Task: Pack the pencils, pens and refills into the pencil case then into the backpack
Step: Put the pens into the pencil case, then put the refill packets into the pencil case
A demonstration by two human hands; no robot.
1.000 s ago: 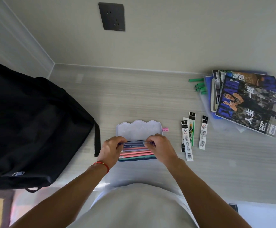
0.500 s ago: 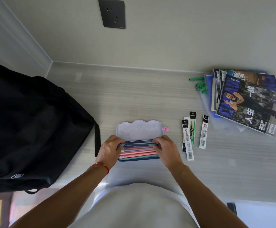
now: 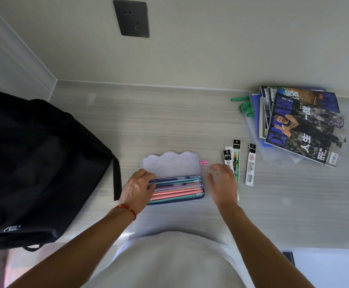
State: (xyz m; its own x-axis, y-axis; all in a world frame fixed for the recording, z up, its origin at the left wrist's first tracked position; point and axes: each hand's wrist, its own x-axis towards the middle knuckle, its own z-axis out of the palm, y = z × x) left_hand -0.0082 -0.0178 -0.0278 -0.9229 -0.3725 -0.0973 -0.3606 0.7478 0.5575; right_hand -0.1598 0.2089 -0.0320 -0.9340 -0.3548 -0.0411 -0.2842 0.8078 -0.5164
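Note:
The pencil case (image 3: 170, 163) lies open on the desk, its pale lid folded back and its blue tray filled with pink, teal and purple pencils and pens (image 3: 177, 189). My left hand (image 3: 137, 189) rests on the tray's left end, fingers on the pens. My right hand (image 3: 221, 183) hovers just right of the case, fingers spread and blurred, holding nothing. Three packaged refills (image 3: 235, 161) lie right of that hand, one partly under it. The black backpack (image 3: 34, 163) sits at the left.
A stack of magazines (image 3: 300, 125) lies at the back right with several green pens (image 3: 245, 106) beside it. A wall with a dark socket (image 3: 132, 17) runs behind the desk. The desk's front edge is near my torso.
My right hand has left the case's right end and moved right toward the refills, opening up. My left hand stays on the case's left end.

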